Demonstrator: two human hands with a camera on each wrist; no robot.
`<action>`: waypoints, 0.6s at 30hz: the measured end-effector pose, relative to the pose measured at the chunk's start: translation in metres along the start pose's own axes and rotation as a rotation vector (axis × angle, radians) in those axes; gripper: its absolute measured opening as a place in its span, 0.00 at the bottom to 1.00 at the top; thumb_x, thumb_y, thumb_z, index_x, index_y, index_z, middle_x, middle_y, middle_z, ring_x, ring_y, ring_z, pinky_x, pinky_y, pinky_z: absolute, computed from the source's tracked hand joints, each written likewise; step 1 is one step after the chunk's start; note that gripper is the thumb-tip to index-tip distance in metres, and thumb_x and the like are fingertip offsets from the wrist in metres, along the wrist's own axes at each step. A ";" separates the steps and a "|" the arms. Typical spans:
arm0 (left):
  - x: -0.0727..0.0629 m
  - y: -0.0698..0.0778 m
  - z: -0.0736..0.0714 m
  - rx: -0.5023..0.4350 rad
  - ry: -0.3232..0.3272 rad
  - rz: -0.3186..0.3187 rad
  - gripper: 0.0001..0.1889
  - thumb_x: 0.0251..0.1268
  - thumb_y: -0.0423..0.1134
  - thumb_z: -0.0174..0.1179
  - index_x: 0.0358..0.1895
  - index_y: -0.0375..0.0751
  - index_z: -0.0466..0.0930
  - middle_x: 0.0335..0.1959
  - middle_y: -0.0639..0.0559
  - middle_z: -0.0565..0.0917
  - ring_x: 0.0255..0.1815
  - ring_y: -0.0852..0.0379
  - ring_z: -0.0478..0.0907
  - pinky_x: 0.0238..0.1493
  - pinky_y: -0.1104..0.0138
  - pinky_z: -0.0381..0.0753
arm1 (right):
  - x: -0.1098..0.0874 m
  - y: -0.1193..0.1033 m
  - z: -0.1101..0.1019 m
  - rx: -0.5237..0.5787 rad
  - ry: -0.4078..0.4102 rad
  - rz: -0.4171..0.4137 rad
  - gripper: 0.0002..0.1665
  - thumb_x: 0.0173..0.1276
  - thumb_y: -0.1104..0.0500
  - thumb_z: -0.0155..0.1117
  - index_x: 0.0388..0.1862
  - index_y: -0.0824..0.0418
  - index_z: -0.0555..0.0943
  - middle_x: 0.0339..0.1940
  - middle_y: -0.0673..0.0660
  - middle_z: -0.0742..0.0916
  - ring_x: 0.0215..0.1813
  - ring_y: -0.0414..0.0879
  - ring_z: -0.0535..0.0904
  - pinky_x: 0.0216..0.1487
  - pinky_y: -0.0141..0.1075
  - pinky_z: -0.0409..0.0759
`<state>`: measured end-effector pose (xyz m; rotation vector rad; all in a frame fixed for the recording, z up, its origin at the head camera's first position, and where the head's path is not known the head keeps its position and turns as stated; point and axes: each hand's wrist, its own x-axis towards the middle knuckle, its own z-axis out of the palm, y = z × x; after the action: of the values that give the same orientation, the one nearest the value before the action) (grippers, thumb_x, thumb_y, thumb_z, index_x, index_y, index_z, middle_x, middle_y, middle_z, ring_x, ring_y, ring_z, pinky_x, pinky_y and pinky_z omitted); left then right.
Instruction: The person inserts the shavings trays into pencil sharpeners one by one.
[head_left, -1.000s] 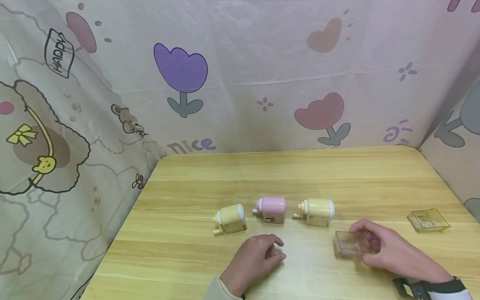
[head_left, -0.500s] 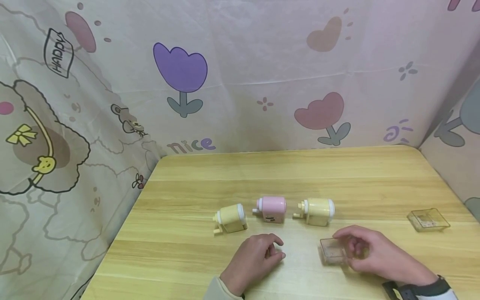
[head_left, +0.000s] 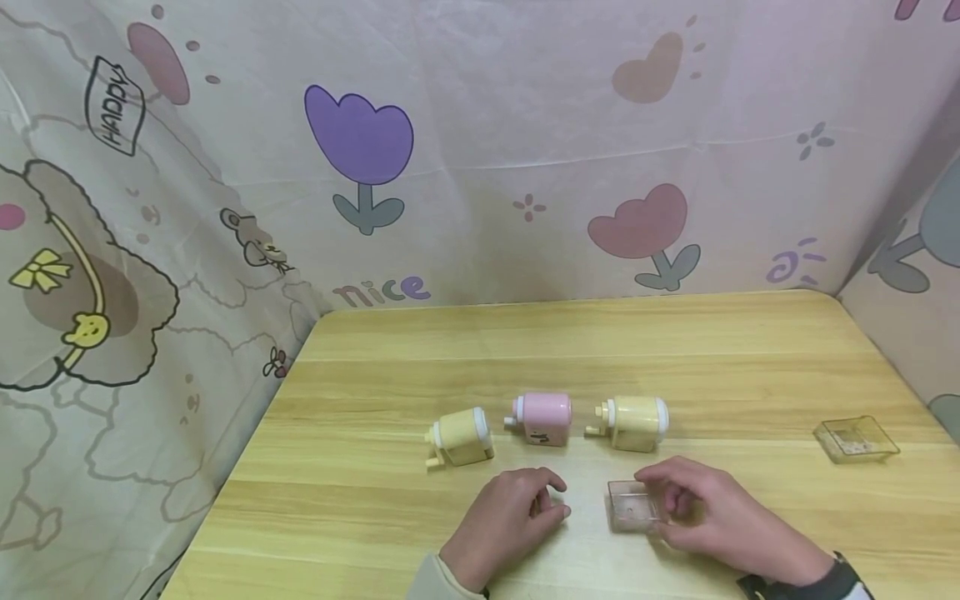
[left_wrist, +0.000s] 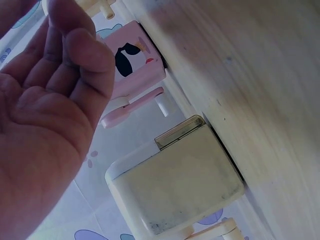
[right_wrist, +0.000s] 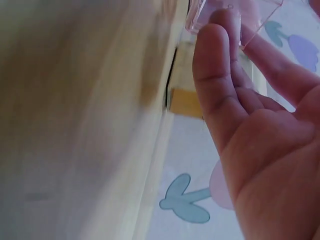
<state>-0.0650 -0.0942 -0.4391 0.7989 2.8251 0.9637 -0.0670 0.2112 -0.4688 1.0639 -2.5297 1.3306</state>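
My right hand [head_left: 705, 512] pinches the end of a small clear pinkish plastic shavings drawer [head_left: 632, 507], low over the table, with thumb and finger at its right side. In the right wrist view the drawer [right_wrist: 260, 11] shows at the top beyond the fingertips. My left hand [head_left: 506, 521] rests on the table with fingers loosely bent and holds nothing. Behind the hands stand three hand-crank pencil sharpeners: a yellow one [head_left: 462, 437] on the left, a pink one [head_left: 546, 419] in the middle and another yellow one [head_left: 637, 423] on the right. Their cranks point left.
A clear yellowish drawer [head_left: 857, 440] with some specks in it lies on the wooden table [head_left: 570, 342] at the right. A patterned cloth [head_left: 480, 167] hangs behind the table and along both sides.
My right hand has carried the pinkish drawer leftward, closer to the left hand. The left hand, the sharpeners and the yellowish drawer have stayed in place.
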 end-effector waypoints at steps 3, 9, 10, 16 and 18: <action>0.000 -0.001 0.001 0.006 0.002 0.008 0.08 0.67 0.42 0.68 0.45 0.43 0.88 0.22 0.71 0.73 0.23 0.77 0.68 0.33 0.81 0.73 | 0.003 -0.002 0.007 -0.015 0.035 -0.042 0.36 0.49 0.67 0.82 0.59 0.62 0.81 0.41 0.42 0.83 0.36 0.33 0.78 0.35 0.27 0.80; 0.000 -0.002 0.002 0.000 -0.004 0.009 0.09 0.67 0.41 0.69 0.45 0.43 0.88 0.22 0.71 0.73 0.24 0.78 0.67 0.32 0.81 0.72 | 0.008 -0.007 0.017 -0.044 0.070 -0.083 0.37 0.49 0.67 0.83 0.61 0.65 0.80 0.46 0.46 0.84 0.37 0.32 0.79 0.37 0.26 0.82; 0.000 -0.002 0.002 -0.001 -0.004 0.009 0.09 0.67 0.41 0.69 0.45 0.43 0.87 0.22 0.71 0.73 0.24 0.78 0.67 0.32 0.81 0.72 | 0.008 -0.008 0.018 -0.048 0.069 -0.083 0.37 0.50 0.67 0.83 0.61 0.65 0.80 0.47 0.47 0.84 0.37 0.32 0.79 0.37 0.26 0.82; 0.000 -0.002 0.002 0.007 -0.003 0.007 0.09 0.67 0.42 0.68 0.45 0.44 0.87 0.22 0.71 0.74 0.23 0.77 0.68 0.32 0.81 0.72 | 0.008 -0.009 0.018 -0.064 0.046 -0.057 0.36 0.54 0.65 0.81 0.63 0.68 0.79 0.50 0.52 0.85 0.38 0.31 0.79 0.35 0.28 0.83; 0.001 -0.001 0.002 0.007 -0.005 0.003 0.09 0.67 0.43 0.68 0.45 0.44 0.87 0.22 0.71 0.74 0.24 0.76 0.68 0.32 0.81 0.72 | 0.009 -0.009 0.018 -0.059 0.037 -0.048 0.35 0.56 0.65 0.81 0.63 0.69 0.79 0.50 0.54 0.86 0.38 0.32 0.80 0.35 0.29 0.84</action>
<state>-0.0657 -0.0937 -0.4409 0.8050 2.8253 0.9507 -0.0644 0.1899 -0.4702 1.0716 -2.4841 1.2441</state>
